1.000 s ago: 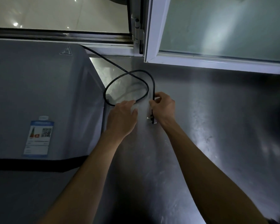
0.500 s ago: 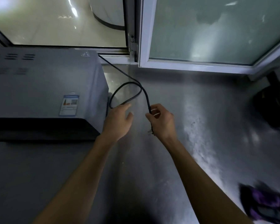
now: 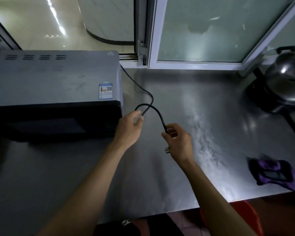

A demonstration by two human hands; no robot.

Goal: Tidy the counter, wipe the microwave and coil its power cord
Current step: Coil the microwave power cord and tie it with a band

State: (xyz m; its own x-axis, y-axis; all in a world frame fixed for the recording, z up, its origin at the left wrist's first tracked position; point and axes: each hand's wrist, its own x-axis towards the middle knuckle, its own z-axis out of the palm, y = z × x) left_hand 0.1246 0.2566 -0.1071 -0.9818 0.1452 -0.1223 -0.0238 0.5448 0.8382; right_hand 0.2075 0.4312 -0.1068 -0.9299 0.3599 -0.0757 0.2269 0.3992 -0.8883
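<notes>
Head view: we coil the cord [image 3: 149,95] beside the microwave [image 3: 54,82] on the counter [image 3: 203,133]. Our right hand [image 3: 178,142] grips its plug end; our left hand [image 3: 129,129] pinches the loop. Next, we judge, another loop must be gathered.

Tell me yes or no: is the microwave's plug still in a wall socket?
No: the right hand grips the power cord near its end, and the plug with bare prongs sticks out below that hand, over the counter.

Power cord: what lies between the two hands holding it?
In the head view, a low arch of power cord spans from left hand to right hand, over bare steel counter.
</notes>
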